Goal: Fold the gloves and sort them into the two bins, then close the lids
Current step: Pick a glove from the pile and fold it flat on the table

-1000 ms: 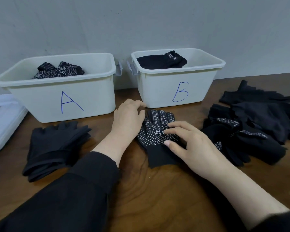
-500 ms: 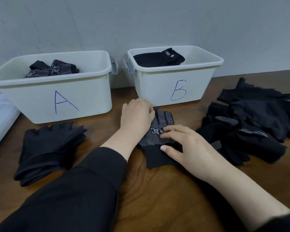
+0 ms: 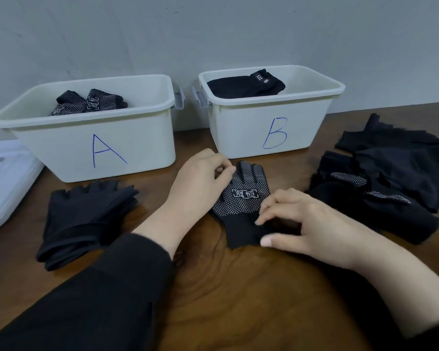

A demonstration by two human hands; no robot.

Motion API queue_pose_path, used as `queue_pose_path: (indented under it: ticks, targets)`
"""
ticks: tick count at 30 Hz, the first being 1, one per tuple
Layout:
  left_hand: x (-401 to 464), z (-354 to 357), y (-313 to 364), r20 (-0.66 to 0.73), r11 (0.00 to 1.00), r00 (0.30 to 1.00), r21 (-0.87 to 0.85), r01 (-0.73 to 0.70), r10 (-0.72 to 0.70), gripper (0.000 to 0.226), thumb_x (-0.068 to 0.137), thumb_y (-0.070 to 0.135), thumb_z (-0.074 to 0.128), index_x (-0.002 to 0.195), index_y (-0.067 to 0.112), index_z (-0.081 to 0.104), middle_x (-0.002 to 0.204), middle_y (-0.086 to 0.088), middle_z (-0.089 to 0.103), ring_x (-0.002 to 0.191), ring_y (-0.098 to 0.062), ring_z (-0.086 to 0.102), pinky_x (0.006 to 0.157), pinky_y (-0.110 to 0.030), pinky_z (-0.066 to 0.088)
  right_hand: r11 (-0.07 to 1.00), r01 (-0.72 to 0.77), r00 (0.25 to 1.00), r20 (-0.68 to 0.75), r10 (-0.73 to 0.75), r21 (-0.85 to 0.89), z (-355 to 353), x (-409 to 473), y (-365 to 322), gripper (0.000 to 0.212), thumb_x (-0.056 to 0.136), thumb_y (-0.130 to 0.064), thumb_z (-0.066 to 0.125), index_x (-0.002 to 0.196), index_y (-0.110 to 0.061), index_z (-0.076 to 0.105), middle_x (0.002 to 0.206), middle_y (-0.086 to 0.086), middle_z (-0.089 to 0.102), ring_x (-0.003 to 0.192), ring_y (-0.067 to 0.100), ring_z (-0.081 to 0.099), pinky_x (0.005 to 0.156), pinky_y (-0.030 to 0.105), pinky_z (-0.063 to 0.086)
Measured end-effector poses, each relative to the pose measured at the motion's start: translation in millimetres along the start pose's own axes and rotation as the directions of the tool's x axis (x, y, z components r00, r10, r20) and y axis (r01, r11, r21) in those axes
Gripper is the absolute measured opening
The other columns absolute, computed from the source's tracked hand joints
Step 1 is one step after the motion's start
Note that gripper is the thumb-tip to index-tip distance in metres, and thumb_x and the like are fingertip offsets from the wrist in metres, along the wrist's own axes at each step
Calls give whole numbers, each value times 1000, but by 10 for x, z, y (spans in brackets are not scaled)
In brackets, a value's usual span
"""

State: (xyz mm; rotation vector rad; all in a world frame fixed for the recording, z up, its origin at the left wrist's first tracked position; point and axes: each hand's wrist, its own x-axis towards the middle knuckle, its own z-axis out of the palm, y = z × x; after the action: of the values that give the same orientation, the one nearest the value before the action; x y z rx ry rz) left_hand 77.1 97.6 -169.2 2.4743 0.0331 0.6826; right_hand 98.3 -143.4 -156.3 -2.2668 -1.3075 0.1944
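Head view: your right hand (image 3: 312, 224) pinches the cuff of the dotted glove (image 3: 241, 198), thumb and fingers curled on it; your left hand (image 3: 200, 183) grips its finger end, fingers curled. The glove lies flat, unfolded, just in front of bin B (image 3: 271, 122), its white label too small to read. Left of it lie plain gloves (image 3: 84, 219); right, a mixed pile (image 3: 390, 188). Beyond, bin A (image 3: 94, 145) holds dotted gloves, bin B plain ones. Lids off: I'd judge much remains.

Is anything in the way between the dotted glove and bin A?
Nothing visible blocks it. The dotted glove lies on the table in front of the bins, gripped by both hands, and bin A stands open, its lid off.
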Motion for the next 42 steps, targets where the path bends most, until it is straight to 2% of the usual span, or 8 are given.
queue_pose_path:
  ticks: [6, 10, 17, 21, 27, 30, 34, 42]
  targets:
    - [-587, -320, 61, 232, 956, 930, -1, -292, 285, 28, 97, 44, 55, 109, 26, 73, 100, 15, 56, 95, -6, 53, 87, -29, 41, 987, 54, 999, 1, -54, -153, 72, -34, 55, 36, 89, -60, 58, 116, -40, 68, 118, -26, 50, 113, 4, 48, 105, 28, 35]
    - [-813, -422, 33, 428, 917, 866, 171, -361, 261, 51, 95, 64, 40, 130, 36, 65, 116, 20, 50, 108, -1, 44, 97, -25, 31, 971, 74, 991, -90, -97, -227, 172, 16, 9, 33, 92, -53, 48, 104, -33, 71, 106, -20, 55, 98, 6, 52, 97, 35, 42]
    - [-798, -391, 92, 390, 909, 892, 240, -340, 231, 46, 95, 52, 39, 124, 34, 70, 111, 17, 54, 102, -6, 49, 92, -31, 37, 990, 57, 998, 7, -56, -131, 73, -53, 93, 34, 90, -56, 61, 119, -40, 65, 120, -28, 51, 115, 2, 48, 104, 29, 34]
    - [-811, -432, 132, 417, 906, 880, 241, -348, 227, 58, 93, 69, 36, 132, 35, 64, 119, 19, 50, 111, -2, 43, 98, -24, 27, 963, 81, 988, -110, -113, -257, 147, -5, 41, 20, 95, -46, 55, 103, -32, 67, 109, -21, 58, 104, 6, 53, 96, 37, 42]
    - [-785, -322, 209, 332, 933, 923, 227, -278, 195, 36, 92, 58, 51, 116, 36, 66, 109, 17, 48, 105, -7, 43, 93, -32, 33, 990, 34, 964, -256, -68, -136, 212, 24, -43, 9, 100, -31, 59, 98, -24, 64, 85, -23, 52, 85, 2, 46, 85, 28, 38]
    - [-776, -339, 172, 256, 953, 946, 174, -248, 199, 10, 93, 32, 63, 101, 32, 70, 102, 16, 54, 97, -10, 47, 85, -33, 35, 999, 37, 979, -200, -40, -18, 172, -28, -126, 12, 95, -42, 62, 99, -31, 64, 92, -19, 60, 95, 7, 53, 91, 30, 42]
    - [-794, -407, 91, 302, 960, 931, 122, -250, 204, 12, 95, 34, 59, 97, 32, 70, 101, 16, 59, 98, -7, 48, 88, -34, 37, 993, 33, 986, -159, -51, -117, 218, -7, -179, 25, 88, -53, 65, 104, -34, 64, 102, -23, 60, 103, 2, 51, 98, 31, 38]
    - [-733, -340, 140, 199, 992, 977, -80, 97, -79, 15, 91, 37, 68, 84, 24, 64, 74, 10, 60, 81, -1, 53, 70, -16, 34, 949, -205, 909, -313, 275, 239, 276, 117, -159, 15, 90, -41, 72, 95, -30, 62, 78, -14, 64, 66, 5, 52, 63, 17, 41]
